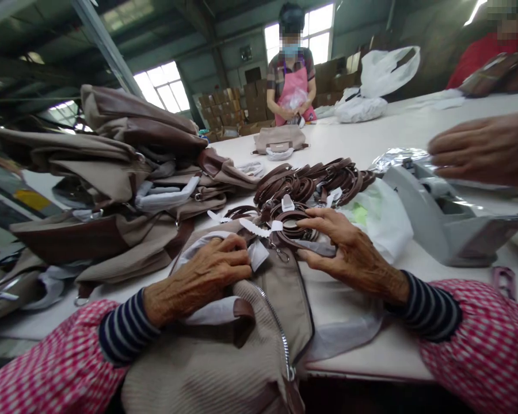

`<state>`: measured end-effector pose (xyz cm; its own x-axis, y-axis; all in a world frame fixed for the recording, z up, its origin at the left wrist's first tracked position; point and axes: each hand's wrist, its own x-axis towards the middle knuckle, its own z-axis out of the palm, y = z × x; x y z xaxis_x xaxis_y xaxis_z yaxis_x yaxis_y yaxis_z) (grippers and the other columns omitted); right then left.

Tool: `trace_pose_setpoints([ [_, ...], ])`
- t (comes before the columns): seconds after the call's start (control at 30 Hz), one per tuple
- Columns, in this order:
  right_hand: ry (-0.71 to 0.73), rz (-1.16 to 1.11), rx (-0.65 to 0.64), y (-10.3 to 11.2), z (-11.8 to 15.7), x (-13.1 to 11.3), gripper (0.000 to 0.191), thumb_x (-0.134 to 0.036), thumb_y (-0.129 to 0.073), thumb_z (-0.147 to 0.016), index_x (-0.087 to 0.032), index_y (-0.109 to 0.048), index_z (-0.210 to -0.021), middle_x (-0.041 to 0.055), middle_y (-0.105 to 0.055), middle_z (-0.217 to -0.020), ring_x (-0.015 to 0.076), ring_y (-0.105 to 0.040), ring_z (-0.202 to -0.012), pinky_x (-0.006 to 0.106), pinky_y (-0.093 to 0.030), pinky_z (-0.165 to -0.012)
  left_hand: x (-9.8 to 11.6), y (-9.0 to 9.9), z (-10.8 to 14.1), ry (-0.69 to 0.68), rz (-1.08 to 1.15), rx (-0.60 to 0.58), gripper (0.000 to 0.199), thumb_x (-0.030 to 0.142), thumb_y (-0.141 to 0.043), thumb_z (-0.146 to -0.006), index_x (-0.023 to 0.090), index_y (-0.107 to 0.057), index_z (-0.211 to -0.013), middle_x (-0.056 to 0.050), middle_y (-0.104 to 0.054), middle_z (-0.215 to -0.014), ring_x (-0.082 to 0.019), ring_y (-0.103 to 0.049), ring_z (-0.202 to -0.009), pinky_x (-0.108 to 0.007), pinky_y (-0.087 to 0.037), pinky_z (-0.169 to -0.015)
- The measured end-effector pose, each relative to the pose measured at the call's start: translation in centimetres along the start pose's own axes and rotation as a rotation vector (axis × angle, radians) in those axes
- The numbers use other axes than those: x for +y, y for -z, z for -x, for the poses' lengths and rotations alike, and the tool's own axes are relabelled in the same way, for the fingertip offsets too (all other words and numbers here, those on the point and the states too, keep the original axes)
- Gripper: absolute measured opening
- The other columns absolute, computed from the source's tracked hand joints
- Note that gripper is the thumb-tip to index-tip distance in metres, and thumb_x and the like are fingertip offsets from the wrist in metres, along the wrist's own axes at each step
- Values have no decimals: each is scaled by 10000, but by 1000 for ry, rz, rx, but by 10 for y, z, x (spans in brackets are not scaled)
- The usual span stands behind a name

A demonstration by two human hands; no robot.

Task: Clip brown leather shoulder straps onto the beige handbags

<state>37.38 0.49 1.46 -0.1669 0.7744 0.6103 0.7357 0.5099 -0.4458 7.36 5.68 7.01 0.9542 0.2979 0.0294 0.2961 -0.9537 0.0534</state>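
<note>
- Left hand (198,276), lower centre-left of the frame: fingers curled over the mouth of a beige knit handbag (207,362), resting on its white lining (213,310). Narrow, cupped posture; whether it is clamping the fabric or only resting there cannot be told.
- Right hand (354,253), centre-right: fingers spread over a coiled brown leather strap (291,227), with the thumb along its near edge. Holding the coil in a narrow grip.
- Handbag position: lies at the near table edge, directly under the left hand, with its metal zipper (280,325) running down the front. A metal swivel clasp (278,250) hangs between the two hands, just beside the strap.
- White paper tags (254,227) lie across the strap, just left of the right hand.
- Further coiled straps (315,181) lie in a heap just beyond the right hand, partly on a white plastic bag (380,221).
- Upper left: a tall stack of beige-and-brown handbags (107,190) on the white worktable (371,129). One more handbag (280,138) lies alone farther along the table.
- Right of frame: a grey plastic dispenser (440,213), with a co-worker's hand (483,149) just beyond it.
- Far end, top centre: a co-worker in a pink apron (291,86) handles clear plastic, with stacked cardboard boxes (228,109) behind at the left.
</note>
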Motion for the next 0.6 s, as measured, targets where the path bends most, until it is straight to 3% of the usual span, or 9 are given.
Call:
trace_pose_setpoints([
  [0.13,51,71,-122,10,3,-8,338,-330,-727,-880,-266,-723,-1211,109,-585,-1427,330,-576,-1273,528,-510,-1059,-13,-7,5,7,-29,132,133,180,-628,-973,196,-656,-844,-74,-671,-1250,-300,-470,-1301,-479,-421,-1115],
  [0.3,221,64,-323,19,8,-27,330,-269,-723,-859,-287,-741,-1188,109,-552,-1440,311,-572,-1193,499,-511,-1006,-29,-14,11,27,-12,276,239,402,-671,-962,214,-695,-817,-83,-614,-1429,-345,-420,-1388,-552,-395,-1151],
  [0.47,318,35,-499,25,-1,-39,242,-300,-714,-884,-272,-745,-1122,104,-598,-1331,287,-575,-1140,488,-482,-1023,-18,-7,6,23,-22,299,283,403,-641,-982,206,-693,-785,-77,-634,-1421,-334,-437,-1398,-532,-399,-1158],
  [0.6,376,48,-479,8,-15,-46,220,-360,-702,-909,-227,-738,-1081,127,-605,-1267,292,-546,-1121,483,-469,-1002,-3,1,-8,-27,-1,338,374,443,-583,-1017,199,-691,-755,-96,-652,-1389,-334,-452,-1391,-535,-413,-1145],
])
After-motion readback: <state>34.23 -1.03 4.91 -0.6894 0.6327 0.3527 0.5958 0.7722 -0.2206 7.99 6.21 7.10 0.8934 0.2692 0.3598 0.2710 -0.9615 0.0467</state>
